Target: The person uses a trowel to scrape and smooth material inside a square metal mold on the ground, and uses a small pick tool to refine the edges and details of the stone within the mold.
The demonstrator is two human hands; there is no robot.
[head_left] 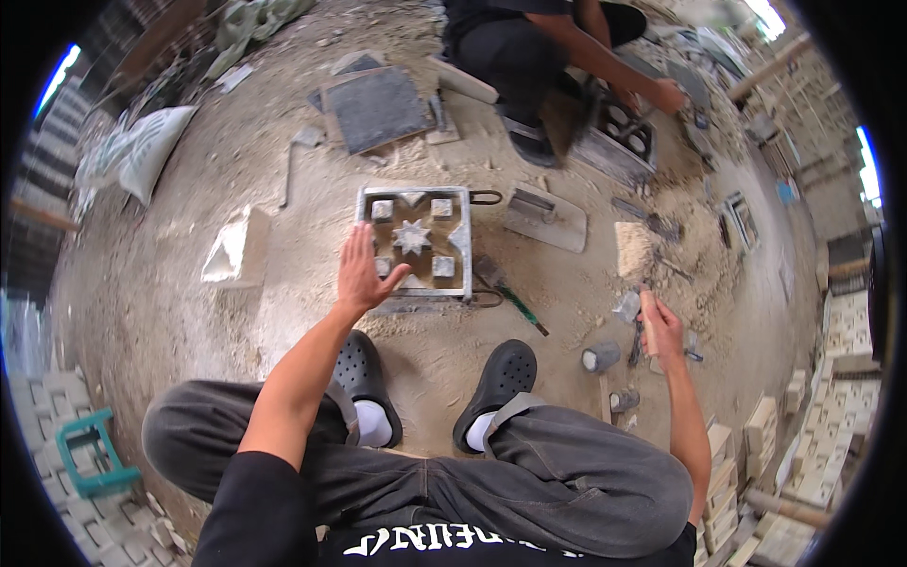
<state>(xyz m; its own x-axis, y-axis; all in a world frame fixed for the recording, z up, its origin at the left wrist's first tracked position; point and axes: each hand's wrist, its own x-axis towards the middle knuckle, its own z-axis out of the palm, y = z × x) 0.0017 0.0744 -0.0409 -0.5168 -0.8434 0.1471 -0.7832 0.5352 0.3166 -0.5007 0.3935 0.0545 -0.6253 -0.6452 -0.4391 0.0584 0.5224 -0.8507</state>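
A square metal mould (467, 241) lies on the ground in front of me, with a star-shaped piece (412, 237) at its centre and small square blocks near its corners. Sandy material shows between these parts. My left hand (361, 272) rests flat at the mould's left edge, fingers stretched out and thumb apart. Off to the right, my right hand (666, 333) is closed round the wooden handle of a trowel (649, 317). Pale sand (635, 248) is heaped on the trowel's blade and covers most of it.
A flat float (548, 219) and a green-handled brush (521, 308) lie right of the mould. A grey cylinder (601, 356) stands near my right hand, beside a sand pile (699, 222). Dark square plates (378, 109) lie beyond. Another person (515, 66) crouches at the far side.
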